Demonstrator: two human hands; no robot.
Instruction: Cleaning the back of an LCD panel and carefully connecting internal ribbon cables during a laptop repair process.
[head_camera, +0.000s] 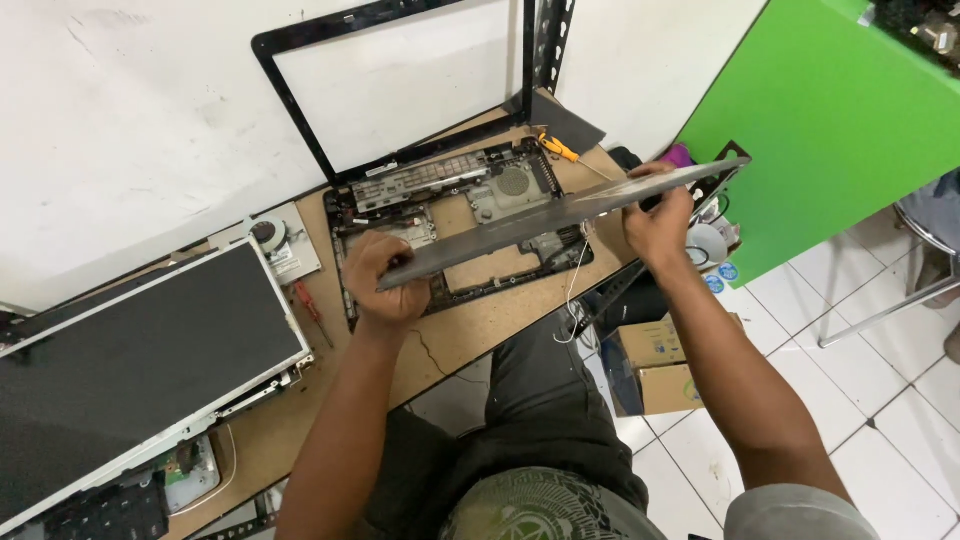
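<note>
— Looking down, what surface and room are seen?

— A brown particle-board workbench (470, 330) is seen against a white wall (120, 120), with a bright green panel (840, 110) at the right and a white tiled floor (880, 400) below it. On the bench an opened black laptop base shell (480, 215) is laid, its fan and inner frame exposed; a black empty screen bezel (300, 90) is propped against the wall behind it. A large dark flat display panel in a silver frame (130, 370) is set at the left, and a red-handled screwdriver (312, 310) lies just beside it. An orange-handled tool (557, 148) is seen near the shell's far corner.

— What is held?

— A thin grey flat laptop cover panel (560, 215) is held edge-on above the base shell, tilted, higher at the right. The left hand (385, 280) is closed around its lower left end; the right hand (660, 225) is clamped over its upper right part, fingers curled across the top edge.

— What is hidden or hard to make out?

— The panel's broad face is not shown, only its edge. The middle of the shell is covered by it. The display panel is cut off at the left edge, small cardboard boxes (655, 365) under the bench are partly hidden by the right arm, and the clutter at the top right corner cannot be told.
</note>
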